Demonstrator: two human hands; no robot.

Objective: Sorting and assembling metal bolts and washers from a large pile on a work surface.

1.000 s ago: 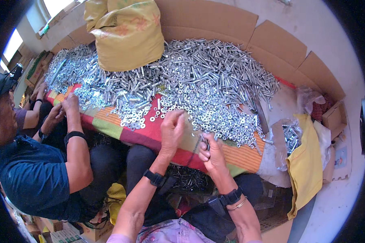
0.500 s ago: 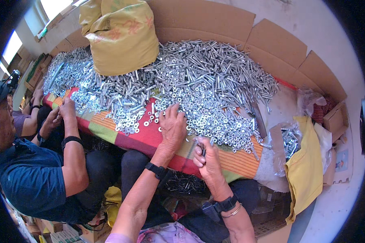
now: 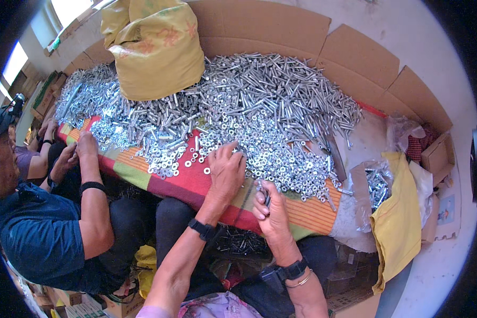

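My left hand is at the near edge of a pile of small metal nuts and washers. Its fingers are bent together at the nuts, and whatever lies between the fingertips is too small to make out. To the right, my right hand is closed in front of the pile, gripping a bolt that shows partly between thumb and fingers. Behind the nuts spreads a broad heap of metal bolts and sleeves. A few loose washers lie on the checked cloth to the left of my left hand.
A yellow sack stands on the heap, with cardboard sheets behind. At right are a clear bag of bolts, a yellow cloth sack and a cardboard box. A co-worker sits close on the left, another person beyond.
My left hand's fingers have drawn closer together at the nuts. My right hand stays closed on the bolt, nearly in the same place. The view has shifted slightly.
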